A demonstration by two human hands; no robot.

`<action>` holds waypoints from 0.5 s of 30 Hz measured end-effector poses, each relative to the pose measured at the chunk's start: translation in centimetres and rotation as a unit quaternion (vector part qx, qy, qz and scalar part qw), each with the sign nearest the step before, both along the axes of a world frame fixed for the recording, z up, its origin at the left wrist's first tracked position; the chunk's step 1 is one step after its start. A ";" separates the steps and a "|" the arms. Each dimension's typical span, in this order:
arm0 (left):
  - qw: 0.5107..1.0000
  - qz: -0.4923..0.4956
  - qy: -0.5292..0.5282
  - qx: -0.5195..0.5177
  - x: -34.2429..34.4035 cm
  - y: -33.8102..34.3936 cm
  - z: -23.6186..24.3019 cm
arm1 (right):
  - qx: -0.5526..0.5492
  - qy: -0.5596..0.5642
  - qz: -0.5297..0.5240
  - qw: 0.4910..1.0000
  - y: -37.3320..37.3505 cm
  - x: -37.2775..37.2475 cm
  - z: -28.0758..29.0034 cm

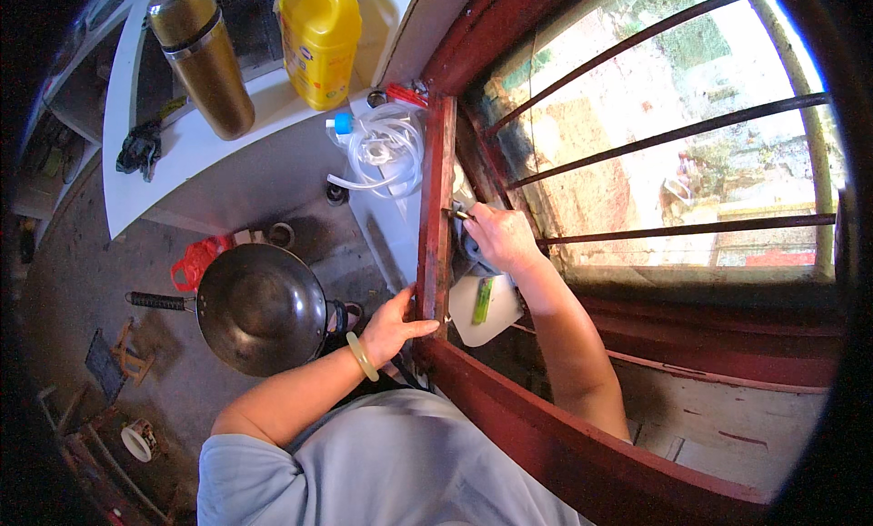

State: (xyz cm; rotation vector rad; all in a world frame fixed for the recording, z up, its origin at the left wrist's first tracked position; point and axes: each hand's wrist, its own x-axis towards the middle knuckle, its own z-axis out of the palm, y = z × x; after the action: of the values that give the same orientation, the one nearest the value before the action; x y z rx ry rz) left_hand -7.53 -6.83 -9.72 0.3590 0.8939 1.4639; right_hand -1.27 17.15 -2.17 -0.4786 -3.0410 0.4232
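Observation:
My left hand [393, 330], with a pale bangle at its wrist, grips the upright of a red wooden window frame [438, 176] near its lower corner. The thumb lies across the front, and the fingers press against the left side. My right arm passes behind the frame's lower rail. Higher up, my right hand [502, 239] pinches a small dark rod-like piece [460, 214], whose end meets the upright. I cannot make out its exact kind. Below that hand, a narrow green object [483, 300] lies on a white board [498, 324].
Coiled clear tubing [386, 153] with a blue end lies left of the frame. A yellow jug [318, 44] and gold thermos [205, 62] stand on a white counter [186, 167]. A black wok [262, 308] sits lower left beside a red bag [197, 260]. Dark bars [673, 149] cross the window.

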 end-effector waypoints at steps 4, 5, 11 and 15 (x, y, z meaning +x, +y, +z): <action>1.000 0.003 -0.004 -0.010 0.1 0.2 0.6 | 0.001 -0.001 0.017 1.000 0.2 0.6 -0.4; 1.000 0.000 -0.002 -0.012 0.0 0.2 0.6 | -0.005 0.001 0.023 1.000 0.1 0.9 -0.4; 1.000 0.011 -0.017 -0.013 0.3 0.4 0.3 | -0.013 -0.011 0.057 0.998 -1.3 2.0 0.2; 0.999 -0.001 -0.051 -0.017 0.2 0.3 -0.1 | -0.034 -0.014 0.082 0.996 -2.3 3.3 0.3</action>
State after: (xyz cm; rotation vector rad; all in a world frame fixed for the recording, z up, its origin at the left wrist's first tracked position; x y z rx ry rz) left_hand -7.35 -6.51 -9.82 0.2577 0.8346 1.4513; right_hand 2.03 14.86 -1.86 -0.2402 -3.1141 0.5340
